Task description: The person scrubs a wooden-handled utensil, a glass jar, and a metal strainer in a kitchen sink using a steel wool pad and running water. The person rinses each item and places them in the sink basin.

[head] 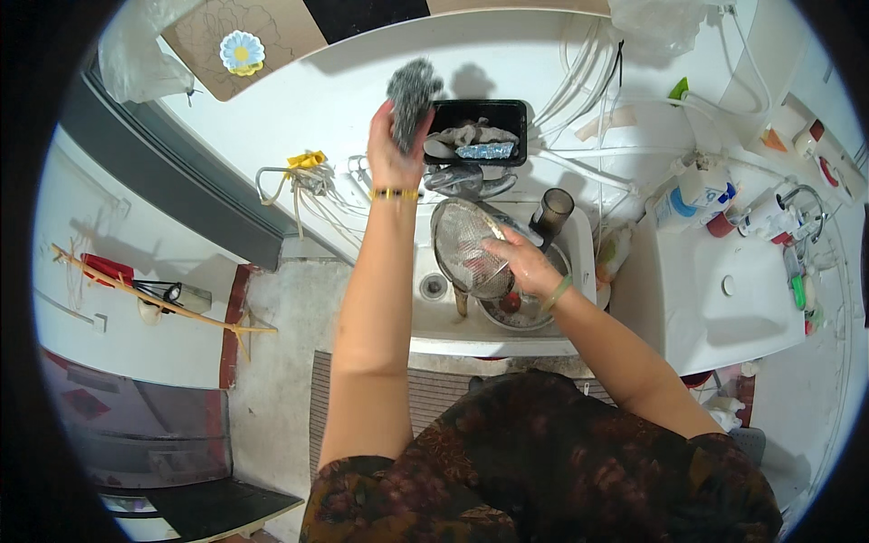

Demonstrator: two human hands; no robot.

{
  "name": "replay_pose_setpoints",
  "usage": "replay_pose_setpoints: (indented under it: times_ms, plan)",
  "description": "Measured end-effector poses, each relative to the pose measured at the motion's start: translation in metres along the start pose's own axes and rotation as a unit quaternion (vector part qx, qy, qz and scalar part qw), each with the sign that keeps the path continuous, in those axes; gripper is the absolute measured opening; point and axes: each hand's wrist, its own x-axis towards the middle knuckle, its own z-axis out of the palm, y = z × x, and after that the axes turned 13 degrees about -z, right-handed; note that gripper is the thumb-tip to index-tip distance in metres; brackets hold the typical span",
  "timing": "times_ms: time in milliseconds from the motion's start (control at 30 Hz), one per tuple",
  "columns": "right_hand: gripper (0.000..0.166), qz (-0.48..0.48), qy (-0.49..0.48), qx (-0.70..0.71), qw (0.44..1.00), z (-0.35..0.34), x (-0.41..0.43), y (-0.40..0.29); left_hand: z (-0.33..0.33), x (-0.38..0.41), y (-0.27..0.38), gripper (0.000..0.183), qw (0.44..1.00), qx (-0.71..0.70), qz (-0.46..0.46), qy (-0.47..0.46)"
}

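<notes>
My left hand (397,146) is raised over the back edge of the sink and grips a grey scrubbing pad (413,95), slightly blurred. Over the white sink (424,326), my right hand (526,261) holds a round wire mesh strainer (465,241) by its rim, tilted. Beneath the strainer and hand is a metal basin (529,324), partly hidden, with a small red thing (509,302) in it. A dark translucent cup (553,207) leans at the sink's back right. Left of the strainer, the drain (433,286) shows.
Behind the sink, a black plastic tray (478,163) holds cloths and a shiny blue packet (485,151). Grey rubber gloves (458,182) lie before it. A second white basin (753,332) stands at right, with bottles behind it. Hoses (322,203) hang left of the tap.
</notes>
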Motion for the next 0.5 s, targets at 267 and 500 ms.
replay_pose_setpoints:
  times_ms: [267, 500]
  plan:
    - [0.052, -0.011, -0.039, -0.103, 0.994, 0.039, 0.016, 0.011, -0.113, -0.115, -0.022, 0.030, 0.869, 0.455, 0.133, 0.140]
    - [0.057, 0.028, -0.073, -0.146, 0.986, 0.067, 0.041, 0.032, -0.070, -0.136, -0.015, 0.031, 0.582, 0.745, 0.271, 0.184]
